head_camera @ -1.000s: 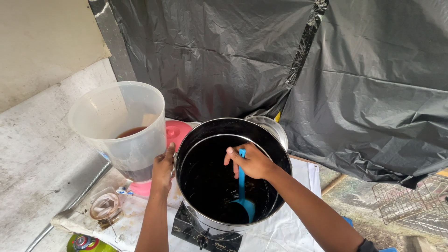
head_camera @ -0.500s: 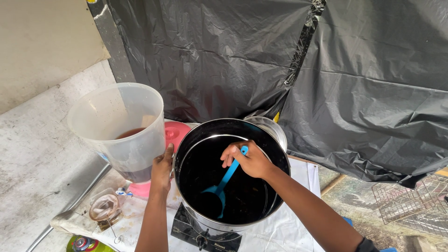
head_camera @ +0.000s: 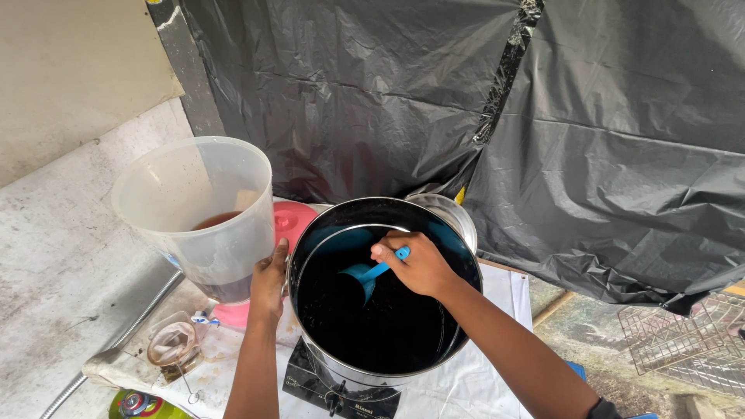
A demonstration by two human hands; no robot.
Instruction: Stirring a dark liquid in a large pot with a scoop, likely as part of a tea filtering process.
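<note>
A blue plastic ladle (head_camera: 365, 275) was gripped by closed right-hand (head_camera: 419, 265) fingers inside the round, shiny steel pot (head_camera: 458, 225); beside it, a translucent plastic pitcher (head_camera: 198, 209) was clasped by the left hand (head_camera: 269, 281).

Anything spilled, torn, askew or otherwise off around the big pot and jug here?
The translucent jug is tilted toward the camera beside the pot, not upright, its dark liquid still inside. The black plastic sheeting behind has a ragged, torn seam. No spill shows. The right hand holds a blue ladle; the left hand rests between the pot's rim and the jug.
</note>
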